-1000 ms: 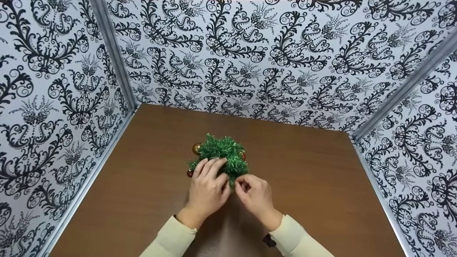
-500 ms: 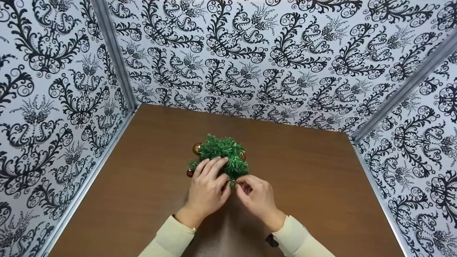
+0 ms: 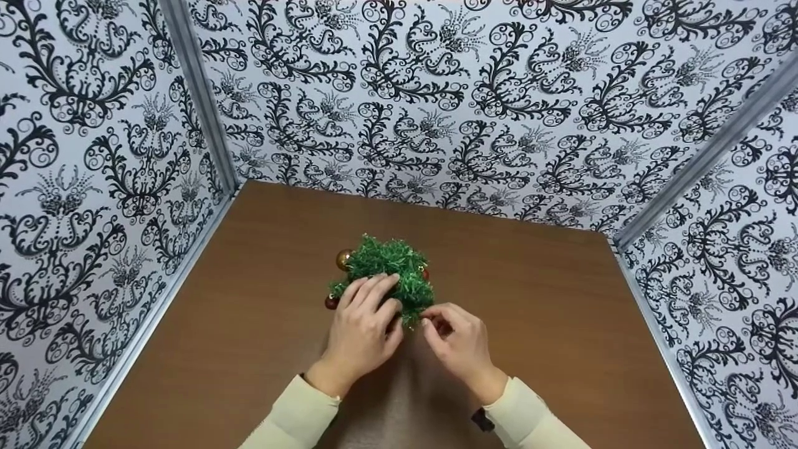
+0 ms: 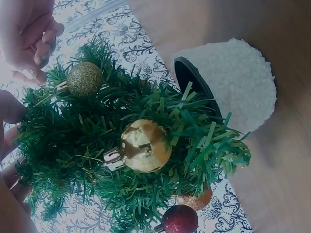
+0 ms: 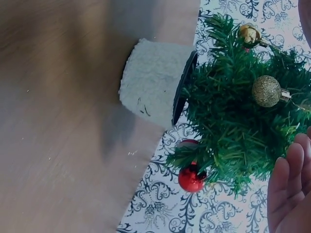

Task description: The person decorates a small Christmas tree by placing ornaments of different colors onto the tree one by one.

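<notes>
A small artificial Christmas tree stands upright in a pot wrapped in white fleecy cloth. My left hand holds the upper part of the tree, fingers bent over its green branches. Close by on the right, my right hand has thumb and forefinger together at a branch tip; what lies between them is too small to make out. A glittery gold ball hangs near these fingertips, a thin thread at its cap. Below it is a shiny gold ball.
A dark red ball and a bright red ball hang lower on the tree. The brown table is enclosed by black-and-white patterned walls with grey metal posts.
My right hand has shifted a little to the right, its fingertips leaving the lowest branch tip near the left thumb. The left hand and the tree have barely moved.
</notes>
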### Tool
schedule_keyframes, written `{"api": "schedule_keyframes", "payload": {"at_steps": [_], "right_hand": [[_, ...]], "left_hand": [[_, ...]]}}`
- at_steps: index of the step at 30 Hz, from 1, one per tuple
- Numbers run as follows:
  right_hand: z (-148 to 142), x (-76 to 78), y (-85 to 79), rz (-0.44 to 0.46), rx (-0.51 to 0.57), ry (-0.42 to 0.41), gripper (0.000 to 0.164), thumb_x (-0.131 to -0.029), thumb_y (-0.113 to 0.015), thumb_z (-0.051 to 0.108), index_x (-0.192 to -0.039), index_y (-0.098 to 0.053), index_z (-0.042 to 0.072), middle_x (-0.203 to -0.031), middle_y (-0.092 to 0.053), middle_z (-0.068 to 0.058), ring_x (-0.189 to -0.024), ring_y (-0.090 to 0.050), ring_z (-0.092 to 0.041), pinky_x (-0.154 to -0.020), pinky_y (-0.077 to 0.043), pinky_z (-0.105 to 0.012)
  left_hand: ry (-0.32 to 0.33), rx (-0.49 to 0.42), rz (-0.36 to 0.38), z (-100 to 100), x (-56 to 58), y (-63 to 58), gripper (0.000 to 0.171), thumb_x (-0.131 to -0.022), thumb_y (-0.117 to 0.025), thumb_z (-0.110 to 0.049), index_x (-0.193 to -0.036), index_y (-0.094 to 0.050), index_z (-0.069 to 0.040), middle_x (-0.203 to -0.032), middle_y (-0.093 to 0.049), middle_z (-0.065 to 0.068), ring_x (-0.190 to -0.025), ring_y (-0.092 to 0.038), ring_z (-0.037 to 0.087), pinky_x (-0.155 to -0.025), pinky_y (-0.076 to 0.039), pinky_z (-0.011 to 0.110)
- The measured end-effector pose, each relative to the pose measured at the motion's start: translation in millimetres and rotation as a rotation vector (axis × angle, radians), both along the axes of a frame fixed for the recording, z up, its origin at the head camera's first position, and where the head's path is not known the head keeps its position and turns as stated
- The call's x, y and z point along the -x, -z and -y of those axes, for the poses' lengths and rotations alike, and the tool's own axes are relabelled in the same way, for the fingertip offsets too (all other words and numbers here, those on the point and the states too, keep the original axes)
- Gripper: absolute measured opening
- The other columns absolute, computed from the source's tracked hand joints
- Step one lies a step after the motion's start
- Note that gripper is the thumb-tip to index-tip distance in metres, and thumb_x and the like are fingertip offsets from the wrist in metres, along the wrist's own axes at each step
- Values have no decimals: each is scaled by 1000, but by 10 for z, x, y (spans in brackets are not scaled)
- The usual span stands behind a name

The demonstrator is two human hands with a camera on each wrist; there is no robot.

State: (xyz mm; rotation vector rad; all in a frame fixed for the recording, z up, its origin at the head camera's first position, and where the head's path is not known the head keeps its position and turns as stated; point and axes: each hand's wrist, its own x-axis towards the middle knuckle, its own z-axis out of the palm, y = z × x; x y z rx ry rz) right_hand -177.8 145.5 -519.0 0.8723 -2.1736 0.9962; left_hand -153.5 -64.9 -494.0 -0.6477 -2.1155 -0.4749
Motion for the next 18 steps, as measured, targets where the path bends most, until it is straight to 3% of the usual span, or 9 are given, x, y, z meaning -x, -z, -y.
{"api": "schedule_keyframes", "payload": {"at_steps": [18], "right_hand": [[-55,9,19,-40,-7,4,14,-82,-75,6,-91,-72,17,-81,-61,14,-63,-54,-1,-54,-47,-19]], "left_hand": [[16,-8,-7,-8,13,13,18,-77,-72,-21,-91,-68,-10,-134,-60,11,-123,-54,30,-106,-36,50]]}}
